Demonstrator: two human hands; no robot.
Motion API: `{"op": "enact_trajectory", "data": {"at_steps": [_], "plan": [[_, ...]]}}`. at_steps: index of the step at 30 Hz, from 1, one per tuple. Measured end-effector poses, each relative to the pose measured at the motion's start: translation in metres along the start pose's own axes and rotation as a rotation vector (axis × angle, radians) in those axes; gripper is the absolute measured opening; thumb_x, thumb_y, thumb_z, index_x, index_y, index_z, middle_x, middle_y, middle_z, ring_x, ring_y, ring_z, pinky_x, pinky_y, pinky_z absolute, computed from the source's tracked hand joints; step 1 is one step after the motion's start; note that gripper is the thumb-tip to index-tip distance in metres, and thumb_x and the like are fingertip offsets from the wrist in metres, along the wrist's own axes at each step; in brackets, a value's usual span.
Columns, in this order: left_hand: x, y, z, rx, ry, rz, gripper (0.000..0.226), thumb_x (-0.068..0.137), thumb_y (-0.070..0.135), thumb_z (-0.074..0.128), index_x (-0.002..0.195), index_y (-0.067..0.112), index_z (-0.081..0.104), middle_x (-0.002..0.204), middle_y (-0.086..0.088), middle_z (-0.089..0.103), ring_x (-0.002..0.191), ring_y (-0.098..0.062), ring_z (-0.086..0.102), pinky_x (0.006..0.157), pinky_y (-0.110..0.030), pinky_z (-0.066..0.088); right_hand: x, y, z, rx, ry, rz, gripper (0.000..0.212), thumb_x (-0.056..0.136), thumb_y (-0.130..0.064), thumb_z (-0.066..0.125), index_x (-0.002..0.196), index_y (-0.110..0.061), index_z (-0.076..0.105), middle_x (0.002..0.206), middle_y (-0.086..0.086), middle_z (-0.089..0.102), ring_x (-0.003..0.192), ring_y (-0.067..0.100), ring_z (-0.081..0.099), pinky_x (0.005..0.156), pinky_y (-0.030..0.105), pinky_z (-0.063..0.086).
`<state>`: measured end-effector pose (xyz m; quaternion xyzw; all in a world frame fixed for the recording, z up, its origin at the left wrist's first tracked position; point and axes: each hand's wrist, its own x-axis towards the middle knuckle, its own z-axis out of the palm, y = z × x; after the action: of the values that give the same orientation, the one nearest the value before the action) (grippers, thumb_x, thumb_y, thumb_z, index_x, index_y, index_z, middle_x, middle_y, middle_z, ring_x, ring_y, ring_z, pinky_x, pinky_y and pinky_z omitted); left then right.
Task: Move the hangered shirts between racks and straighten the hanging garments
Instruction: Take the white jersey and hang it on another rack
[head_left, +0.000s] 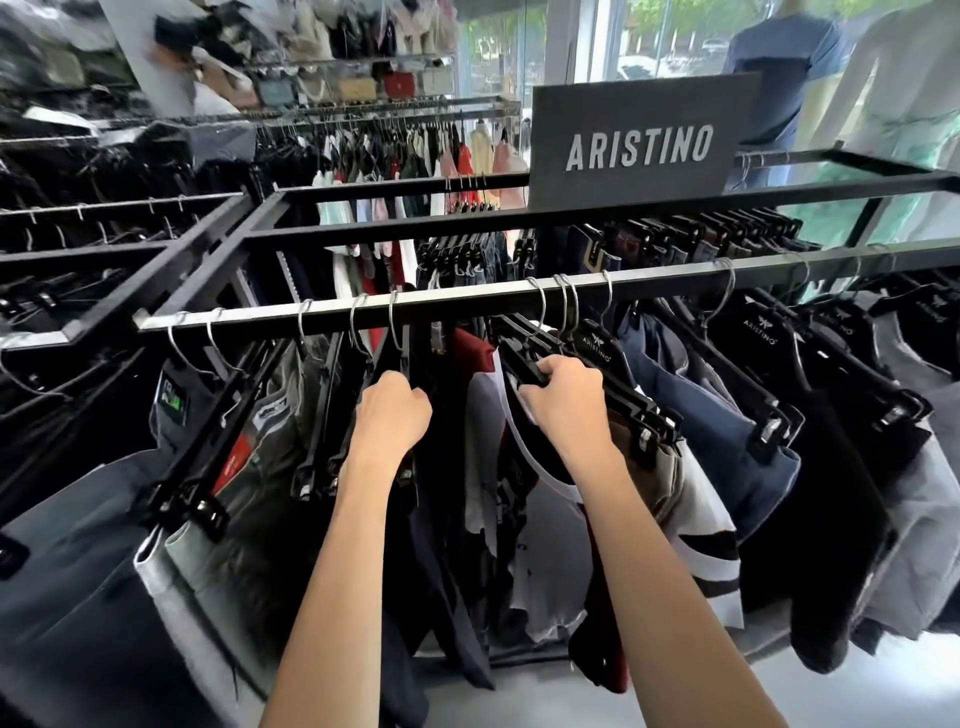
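A black metal rack rail (467, 299) runs across the view with many garments on black hangers. My left hand (392, 415) grips a black hanger (363, 395) left of a gap in the row. My right hand (563, 397) grips a bunch of black clip hangers (524, 345) on the right side of that gap. In the gap hang a white and dark red shirt (540, 519) and a dark garment (441, 519). Grey and olive trousers (249, 467) hang at the left, navy and black ones (727, 426) at the right.
A dark "ARISTINO" sign (639, 143) stands on the rack's top frame. A second rail (519, 228) behind holds more clip hangers. Further racks of clothes fill the back left. Mannequins (784, 67) stand by the window at the right. Pale floor (831, 691) shows below.
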<state>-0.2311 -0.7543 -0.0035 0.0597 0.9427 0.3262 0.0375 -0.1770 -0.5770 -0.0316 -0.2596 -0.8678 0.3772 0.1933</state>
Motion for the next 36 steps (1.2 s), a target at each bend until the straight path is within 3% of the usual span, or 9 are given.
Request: {"op": "enact_trajectory", "data": {"at_steps": [3,7,9,12,18,24,29,33,36], "plan": [[-0.006,0.005,-0.003,0.030,0.034,0.033,0.019,0.102,0.022,0.047,0.098,0.004,0.048,0.115,-0.023,0.059,0.108,-0.041,0.057,0.093,-0.047,0.048,-0.001,-0.005,0.004,-0.011,0.070,0.011,0.013,0.094,-0.022,0.066,0.089,-0.011,0.070,0.082,0.005,0.070,0.081,0.028,0.067,0.074,0.032,0.051],[-0.008,0.008,-0.008,0.024,0.083,0.056,0.031,0.101,0.028,0.051,0.123,0.005,0.052,0.122,-0.019,0.060,0.116,-0.041,0.055,0.092,-0.044,0.045,-0.002,-0.013,-0.006,0.177,0.155,-0.050,0.011,0.097,-0.023,0.064,0.091,-0.014,0.067,0.079,-0.002,0.068,0.069,0.009,0.062,0.065,0.012,0.044],[-0.009,0.010,-0.009,0.026,0.107,0.074,0.039,0.100,0.032,0.052,0.129,0.006,0.050,0.122,-0.017,0.060,0.115,-0.040,0.056,0.090,-0.043,0.044,0.002,-0.016,-0.014,0.194,0.148,-0.095,0.012,0.095,-0.023,0.066,0.087,-0.015,0.065,0.074,-0.003,0.069,0.066,0.009,0.064,0.066,0.018,0.047],[-0.011,0.017,-0.008,0.074,0.184,0.116,0.041,0.100,0.033,0.053,0.128,0.003,0.048,0.128,-0.017,0.053,0.112,-0.040,0.057,0.082,-0.041,0.040,0.003,-0.016,-0.023,0.244,0.090,-0.089,0.012,0.094,-0.021,0.068,0.083,-0.017,0.065,0.071,-0.001,0.072,0.064,0.016,0.072,0.070,0.039,0.060],[-0.027,0.032,-0.015,0.336,0.359,0.160,0.036,0.102,0.034,0.046,0.108,0.003,0.063,0.109,-0.017,0.066,0.106,-0.039,0.061,0.085,-0.044,0.042,-0.006,-0.016,-0.046,0.465,0.022,-0.028,0.008,0.094,-0.010,0.069,0.088,-0.005,0.069,0.078,0.016,0.075,0.070,0.024,0.077,0.061,0.041,0.064],[-0.023,0.059,-0.016,0.207,0.202,0.517,0.030,0.099,0.038,0.049,0.098,0.016,0.069,0.099,-0.004,0.068,0.100,-0.030,0.063,0.075,-0.035,0.041,-0.010,-0.012,-0.070,0.511,-0.020,0.004,0.006,0.092,-0.011,0.073,0.086,-0.010,0.073,0.080,0.022,0.075,0.073,0.035,0.076,0.065,0.048,0.063],[0.002,0.074,0.001,0.023,-0.054,0.874,0.033,0.090,0.045,0.066,0.114,0.024,0.056,0.106,0.014,0.054,0.102,-0.013,0.056,0.087,-0.039,0.051,-0.030,-0.009,-0.110,0.522,-0.046,0.016,0.011,0.093,-0.011,0.073,0.099,-0.002,0.072,0.086,0.030,0.073,0.074,0.036,0.072,0.060,0.038,0.059],[0.004,0.094,0.007,-0.037,-0.178,0.930,0.051,0.082,0.052,0.073,0.113,0.024,0.045,0.092,0.013,0.055,0.086,-0.014,0.055,0.070,-0.034,0.043,-0.044,-0.012,-0.162,0.519,0.008,-0.009,0.020,0.094,-0.011,0.071,0.105,0.005,0.070,0.088,0.037,0.070,0.075,0.040,0.070,0.057,0.034,0.059],[-0.002,0.114,0.009,0.028,-0.178,1.025,0.039,0.083,0.062,0.066,0.096,0.027,0.053,0.089,0.011,0.059,0.085,-0.016,0.057,0.067,-0.036,0.040,-0.053,-0.016,-0.201,0.460,0.042,-0.047,0.022,0.092,-0.011,0.073,0.106,0.007,0.071,0.087,0.032,0.072,0.075,0.035,0.074,0.057,0.033,0.060]]}}
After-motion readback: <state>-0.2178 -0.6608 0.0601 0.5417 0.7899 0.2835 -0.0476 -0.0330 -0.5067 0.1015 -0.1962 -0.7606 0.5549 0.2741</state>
